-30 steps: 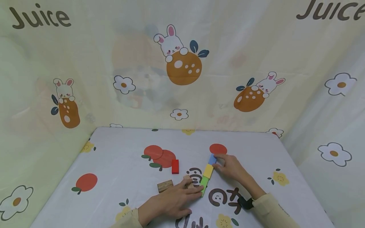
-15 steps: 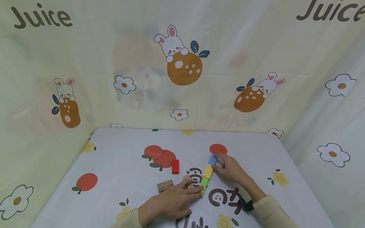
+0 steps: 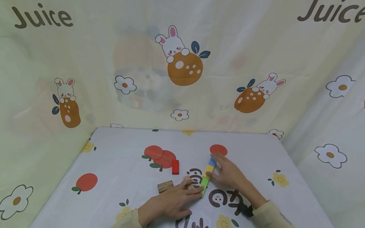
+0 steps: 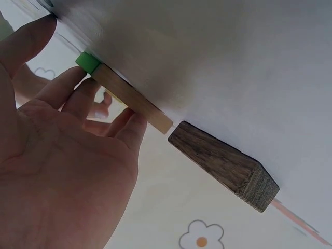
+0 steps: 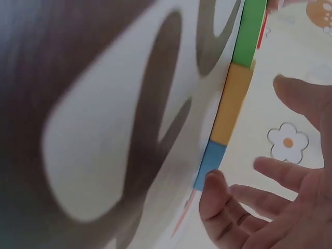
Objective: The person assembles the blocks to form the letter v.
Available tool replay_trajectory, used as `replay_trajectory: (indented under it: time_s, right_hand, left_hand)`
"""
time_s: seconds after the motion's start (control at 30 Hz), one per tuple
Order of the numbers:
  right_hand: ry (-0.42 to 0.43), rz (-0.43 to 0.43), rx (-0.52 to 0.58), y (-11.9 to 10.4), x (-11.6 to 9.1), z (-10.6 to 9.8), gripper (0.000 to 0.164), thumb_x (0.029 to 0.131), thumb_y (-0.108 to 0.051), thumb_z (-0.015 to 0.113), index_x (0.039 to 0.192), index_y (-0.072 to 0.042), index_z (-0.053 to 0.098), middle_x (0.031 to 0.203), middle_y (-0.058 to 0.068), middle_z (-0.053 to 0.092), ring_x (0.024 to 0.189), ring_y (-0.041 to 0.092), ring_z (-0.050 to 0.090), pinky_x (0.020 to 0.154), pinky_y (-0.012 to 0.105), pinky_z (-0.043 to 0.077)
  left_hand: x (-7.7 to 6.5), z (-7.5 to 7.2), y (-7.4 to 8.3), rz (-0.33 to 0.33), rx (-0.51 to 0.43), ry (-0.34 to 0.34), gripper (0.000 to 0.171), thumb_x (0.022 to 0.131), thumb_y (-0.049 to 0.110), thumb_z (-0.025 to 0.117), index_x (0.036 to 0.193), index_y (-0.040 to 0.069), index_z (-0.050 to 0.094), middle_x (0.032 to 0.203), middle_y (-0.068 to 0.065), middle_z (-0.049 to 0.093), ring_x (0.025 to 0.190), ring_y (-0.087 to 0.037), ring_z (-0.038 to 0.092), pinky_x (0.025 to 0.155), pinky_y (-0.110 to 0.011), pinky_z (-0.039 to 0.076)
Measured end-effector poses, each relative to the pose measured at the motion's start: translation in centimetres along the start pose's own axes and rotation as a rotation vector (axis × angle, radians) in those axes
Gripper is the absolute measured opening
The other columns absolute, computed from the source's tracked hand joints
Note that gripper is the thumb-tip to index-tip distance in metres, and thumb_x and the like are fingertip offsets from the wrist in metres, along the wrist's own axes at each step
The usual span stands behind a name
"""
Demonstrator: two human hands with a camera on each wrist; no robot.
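A green block [image 3: 204, 182], a yellow block [image 3: 208, 171] and a blue block [image 3: 212, 161] lie end to end in a slanting row on the tablecloth. My left hand [image 3: 174, 199] reaches the near end of the row, its fingertips at the green block and against a light wooden block [image 4: 132, 96]. My right hand [image 3: 229, 172] is at the far end: one fingertip sits by the blue block's far end, and the thumb overlaps the yellow block in the head view. In the right wrist view, the thumb and fingers [image 5: 275, 171] are spread apart.
A dark wooden block [image 4: 220, 163] lies just left of the light one. Farther back, a red block [image 3: 175, 167] lies over the printed fruit. Printed cloth [image 3: 128, 107] rises behind the table and along both sides.
My right thumb has moved along the row toward the yellow block, and its fingers have shifted slightly to the blue block's far end. My left hand and the blocks look unmoved.
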State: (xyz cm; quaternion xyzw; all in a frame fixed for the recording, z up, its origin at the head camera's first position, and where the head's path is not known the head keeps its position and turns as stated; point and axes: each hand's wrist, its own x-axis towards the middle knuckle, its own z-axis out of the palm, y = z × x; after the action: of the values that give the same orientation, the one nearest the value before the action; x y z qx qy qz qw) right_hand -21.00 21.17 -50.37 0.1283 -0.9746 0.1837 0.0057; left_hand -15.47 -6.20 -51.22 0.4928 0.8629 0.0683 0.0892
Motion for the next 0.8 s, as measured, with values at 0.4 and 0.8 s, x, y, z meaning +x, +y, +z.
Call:
replay_trajectory:
  time_s: [0.4,0.8]
  right_hand:
    - [-0.052,-0.043,-0.126,-1.0,-1.0,0.7,0.073,0.085,-0.058,0.082,0.139,-0.011,0.068,0.160,0.020,0.053,0.135,0.046,0.060,0.104,0.059,0.056]
    - [-0.062,-0.040,-0.117,-1.6,-1.1,0.5,0.072,0.085,-0.055,0.083,0.138,-0.009,0.068,0.158,0.022,0.054,0.134,0.046,0.061,0.106,0.058,0.055]
  left_hand:
    - [0.0,0.1,0.0,0.033,0.041,0.029,0.069,0.102,0.042,0.066,0.165,0.027,0.040,0.175,0.011,0.032,0.154,-0.027,0.036,0.118,-0.034,0.048]
    - [0.0,0.1,0.0,0.036,0.041,0.029,0.068,0.103,0.041,0.066,0.165,0.026,0.040,0.175,0.010,0.032,0.155,-0.028,0.036,0.120,-0.035,0.046]
